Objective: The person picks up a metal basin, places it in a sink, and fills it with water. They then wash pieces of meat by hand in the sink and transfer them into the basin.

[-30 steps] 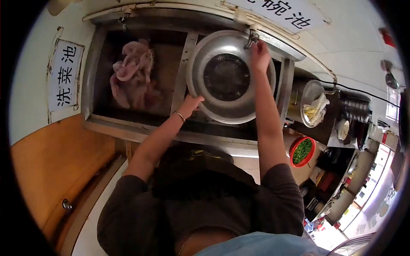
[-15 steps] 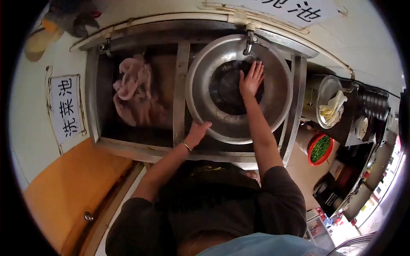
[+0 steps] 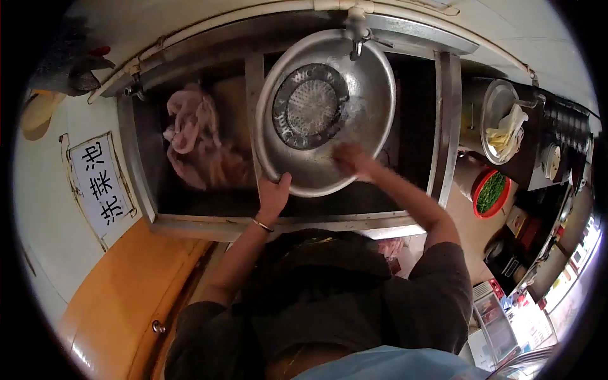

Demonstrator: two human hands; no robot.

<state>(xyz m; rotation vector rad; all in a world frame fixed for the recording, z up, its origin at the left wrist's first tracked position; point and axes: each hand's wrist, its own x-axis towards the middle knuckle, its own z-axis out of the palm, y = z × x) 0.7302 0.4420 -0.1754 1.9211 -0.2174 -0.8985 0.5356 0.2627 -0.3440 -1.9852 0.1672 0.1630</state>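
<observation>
A large round metal basin [image 3: 367,120] rests tilted over the right-hand sink compartment, beneath a tap [image 3: 358,45]. My left hand [image 3: 274,197] grips its near left rim, the thumb over the edge. Inside the basin's near right part is my right hand [image 3: 352,159], smeared by motion. Its fingers cannot be made out, nor whether they hold anything. A dark ring [image 3: 288,117] surrounds a pale dimpled centre on the basin's bottom. Pale pinkish meat-like pieces [image 3: 190,120] lie in the left sink compartment.
A metal divider [image 3: 254,82] separates the two sink compartments. To the right stands a metal bowl [image 3: 496,95] with pale yellowish pieces. Below it is a red basin [image 3: 479,212] of chopped greens. An orange door or panel [image 3: 120,285] is at lower left.
The basin has moved left and tilted. My right hand has come from the far side of its bottom toward the near right wall. My left hand still holds the rim.
</observation>
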